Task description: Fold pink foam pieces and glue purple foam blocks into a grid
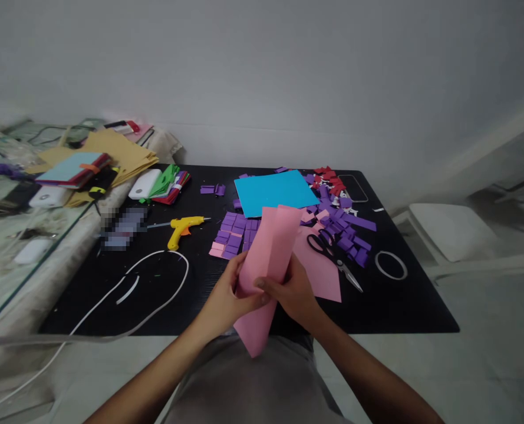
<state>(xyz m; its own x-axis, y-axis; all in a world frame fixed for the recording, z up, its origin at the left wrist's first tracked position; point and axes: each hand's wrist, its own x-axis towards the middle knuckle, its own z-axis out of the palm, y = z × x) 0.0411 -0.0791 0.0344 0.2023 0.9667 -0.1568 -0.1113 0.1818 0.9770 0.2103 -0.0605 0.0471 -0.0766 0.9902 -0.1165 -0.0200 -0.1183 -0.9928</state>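
Both hands hold a folded sheet of pink paper (268, 259) upright over the table's front edge. My left hand (228, 297) grips its left side, thumb across the front. My right hand (295, 291) is closed on the right side, its thumb pressing the fold and its other fingers hidden behind. Another pink sheet (321, 271) lies flat just right of the hands, with black-handled scissors (339, 262) partly over it. Behind the folded paper is a blue sheet (274, 191). Small purple and pink folded pieces (230, 232) lie in rows left of the paper.
A yellow glue gun (182, 229) with a white cable (186, 268) lies on the black table (177, 306). Purple cut pieces (350, 241), red scraps (330, 179) and a tape ring (391, 265) are at the right. Stacked coloured paper (168, 185) sits back left, near a cluttered glass surface.
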